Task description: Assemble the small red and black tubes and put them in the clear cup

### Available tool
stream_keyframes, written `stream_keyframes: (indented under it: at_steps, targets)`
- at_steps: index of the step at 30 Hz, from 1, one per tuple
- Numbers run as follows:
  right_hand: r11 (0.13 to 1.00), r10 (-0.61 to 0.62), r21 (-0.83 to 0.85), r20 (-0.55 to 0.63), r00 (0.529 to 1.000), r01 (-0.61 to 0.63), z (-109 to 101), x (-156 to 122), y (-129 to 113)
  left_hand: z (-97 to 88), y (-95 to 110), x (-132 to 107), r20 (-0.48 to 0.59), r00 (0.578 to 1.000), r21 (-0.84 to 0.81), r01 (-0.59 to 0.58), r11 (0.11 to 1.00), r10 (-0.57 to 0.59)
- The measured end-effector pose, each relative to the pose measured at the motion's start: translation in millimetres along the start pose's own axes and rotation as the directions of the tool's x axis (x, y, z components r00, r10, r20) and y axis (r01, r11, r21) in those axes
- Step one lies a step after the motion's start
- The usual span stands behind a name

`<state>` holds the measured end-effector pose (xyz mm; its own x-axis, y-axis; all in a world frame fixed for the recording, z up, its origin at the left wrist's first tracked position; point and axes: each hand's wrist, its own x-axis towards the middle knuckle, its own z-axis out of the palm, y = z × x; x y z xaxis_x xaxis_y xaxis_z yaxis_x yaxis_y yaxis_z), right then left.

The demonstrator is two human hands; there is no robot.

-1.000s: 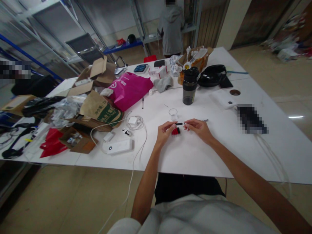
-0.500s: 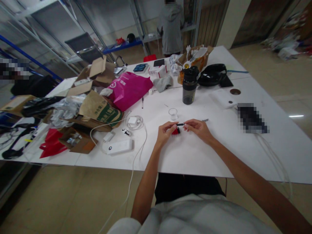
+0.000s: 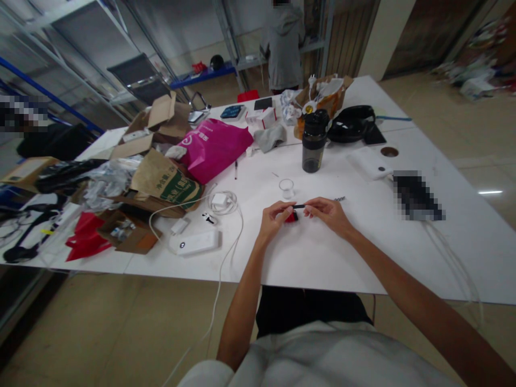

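Observation:
Between my two hands runs a short, thin black stick-like piece (image 3: 299, 206), too small to name more exactly. My left hand (image 3: 274, 219) pinches its left end, and my right hand (image 3: 327, 214) pinches its right end. Just below it, partly hidden by my left fingers, is a small red and black object (image 3: 292, 216). A small clear cup (image 3: 286, 187) stands on the white table (image 3: 318, 263) a little beyond my hands. Past my right knuckles a dark, patterned strip (image 3: 339, 199) lies on the table.
A dark bottle (image 3: 313, 145) stands farther back. White cables and a white power bank (image 3: 198, 243) lie to the left, near a pink bag (image 3: 215, 148) and cardboard boxes. At right, a blurred-out device (image 3: 418, 194) trails a cable. A person (image 3: 283, 48) stands behind the table.

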<state>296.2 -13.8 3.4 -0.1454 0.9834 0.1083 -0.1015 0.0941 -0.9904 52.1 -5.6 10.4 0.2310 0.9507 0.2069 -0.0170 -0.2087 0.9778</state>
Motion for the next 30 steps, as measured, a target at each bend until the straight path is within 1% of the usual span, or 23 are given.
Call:
stream_keyframes:
  at_steps: [17, 25, 30]
  targets:
    - [1.0, 0.005, -0.023, -0.003, 1.0, -0.005, 0.1, 0.4, 0.3, -0.2, -0.7, 0.2, 0.022, 0.999, 0.0, -0.035, 0.999, 0.035]
    - [0.999, 0.012, -0.04, -0.004, 1.0, -0.012, -0.2, 0.3, 0.7, 2.6, -1.3, 1.5, -0.025, 1.0, -0.003, 0.004, 1.0, -0.004]
    - [0.998, 0.02, -0.054, -0.005, 1.0, -0.02, -0.3, 0.3, -0.6, 2.9, -5.9, 3.2, -0.086, 0.995, -0.02, 0.039, 0.999, -0.04]
